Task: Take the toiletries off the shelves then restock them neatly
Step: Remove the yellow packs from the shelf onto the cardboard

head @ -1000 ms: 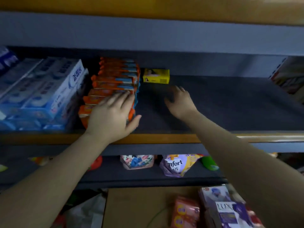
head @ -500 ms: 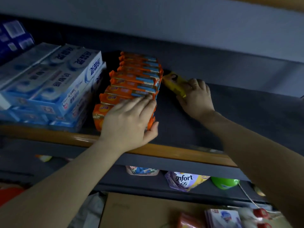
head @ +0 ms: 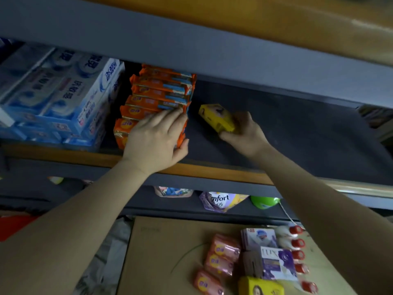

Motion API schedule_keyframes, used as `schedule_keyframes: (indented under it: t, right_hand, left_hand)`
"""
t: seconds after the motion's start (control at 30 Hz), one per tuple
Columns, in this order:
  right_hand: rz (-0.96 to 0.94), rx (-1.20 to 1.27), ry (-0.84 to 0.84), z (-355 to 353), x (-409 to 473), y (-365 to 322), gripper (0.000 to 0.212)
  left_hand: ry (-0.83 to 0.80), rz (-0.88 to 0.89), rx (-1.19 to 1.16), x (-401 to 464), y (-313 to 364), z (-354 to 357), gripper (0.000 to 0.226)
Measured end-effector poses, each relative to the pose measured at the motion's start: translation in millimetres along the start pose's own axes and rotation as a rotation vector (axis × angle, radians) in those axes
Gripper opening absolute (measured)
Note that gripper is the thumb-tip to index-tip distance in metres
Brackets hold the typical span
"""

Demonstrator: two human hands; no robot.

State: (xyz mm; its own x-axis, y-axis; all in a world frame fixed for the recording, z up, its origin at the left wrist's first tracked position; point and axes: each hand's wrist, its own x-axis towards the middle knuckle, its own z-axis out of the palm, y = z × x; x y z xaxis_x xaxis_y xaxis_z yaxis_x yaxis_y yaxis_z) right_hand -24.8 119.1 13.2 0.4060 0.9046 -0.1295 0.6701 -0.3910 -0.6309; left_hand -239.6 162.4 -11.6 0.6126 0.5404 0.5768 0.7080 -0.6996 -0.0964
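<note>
Right hand (head: 244, 133) grips yellow soap box (head: 217, 117), tilted above shelf (head: 287, 133). Left hand (head: 155, 141) flat, fingers spread, bracing orange soap packs (head: 157, 99). Risk: releasing brace topples row; loose grip drops box.

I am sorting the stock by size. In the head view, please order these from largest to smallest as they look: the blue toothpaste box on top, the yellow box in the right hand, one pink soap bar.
1. Blue toothpaste box.
2. Yellow box.
3. Pink soap bar, though it lies at a different distance, so ranks 2 and 3 are unsure.
</note>
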Motion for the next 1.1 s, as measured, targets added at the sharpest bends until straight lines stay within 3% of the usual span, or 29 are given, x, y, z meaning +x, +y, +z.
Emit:
schedule_keyframes:
  t: [0.2, 0.33, 0.4, 0.53, 0.6, 0.7, 0.77, 0.87, 0.97, 1.1]
  right_hand:
    - [0.046, 0.338, -0.084, -15.2, -54.1, 6.4, 0.055]
    - [-0.091, 0.746, -0.28, -28.9, -87.8, 15.0, 0.07]
    - [-0.128, 0.835, -0.377, -29.1, -105.1, 21.1, 0.075]
    - [-0.12, 0.797, -0.429, -22.0, -134.8, 32.4, 0.077]
    - [-0.155, 0.635, -0.355, -21.6, -148.2, 37.6, 0.077]
    - [-0.372, 0.302, -0.117, -28.7, -165.6, 45.3, 0.075]
    - [-0.396, 0.322, -0.054, -31.1, -178.4, 51.9, 0.081]
    - [-0.268, 0.473, -0.051, -29.1, -198.1, 67.8, 0.092]
    - [-0.219, 0.472, -0.048, -29.4, -216.6, 84.0, 0.093]
    - [-0.244, 0.317, -0.025, -38.5, -230.6, 105.8, 0.075]
  left_hand:
    - [-0.086, -0.004, -0.113, 3.0, 5.0, -16.0, 0.056]
    - [0.007, -0.012, -0.394, 1.9, 27.3, -39.0, 0.06]
    - [-0.01, -0.032, -0.638, -5.0, 42.7, -51.1, 0.065]
    - [-0.14, -0.158, -1.002, -23.4, 62.4, -65.5, 0.064]
    - [-0.22, -0.379, -1.255, -30.6, 75.8, -70.7, 0.042]
    - [-0.364, -0.797, -1.531, -45.1, 97.7, -65.6, 0.019]
    - [-0.493, -0.951, -1.649, -56.3, 110.0, -59.5, 0.013]
    - [-0.648, -1.14, -1.951, -68.9, 132.5, -54.1, 0.002]
    - [-0.764, -1.245, -2.108, -81.6, 156.4, -47.8, 0.011]
    - [-0.93, -1.212, -2.123, -94.2, 181.7, -46.9, 0.03]
